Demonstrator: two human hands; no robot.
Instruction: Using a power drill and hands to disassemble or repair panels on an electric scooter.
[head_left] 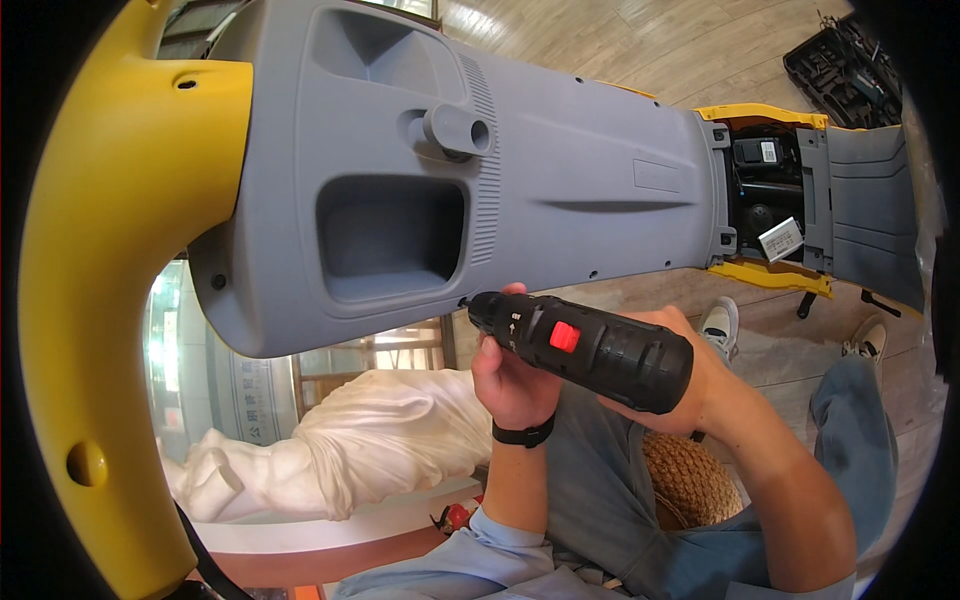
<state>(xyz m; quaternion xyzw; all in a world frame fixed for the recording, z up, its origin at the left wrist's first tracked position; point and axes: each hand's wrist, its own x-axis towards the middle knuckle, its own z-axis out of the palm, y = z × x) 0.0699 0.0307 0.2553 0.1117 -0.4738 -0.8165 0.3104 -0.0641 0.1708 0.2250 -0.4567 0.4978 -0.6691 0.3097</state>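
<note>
A black cordless drill [610,352] with a red switch on top lies nearly level in front of me. My right hand [692,372] grips it at the rear, the fingers mostly hidden beneath its body. Around its front end, just behind the chuck, my left hand [518,392] is closed, thumb and a fingertip showing. The chuck's tip meets the lower edge of a long grey plastic panel [560,130], beside a small dark hole; whether a bit sits in a screw there I cannot tell. The panel has two moulded pockets and a protruding hook [458,130].
A curved yellow body part [75,250] rises at the left. Right of the panel, an open compartment holds a black box [757,152] and a loose silver module [781,240]. A tool case [845,75] lies on the floor. A white statue [390,430] and woven stool [690,475] are close by.
</note>
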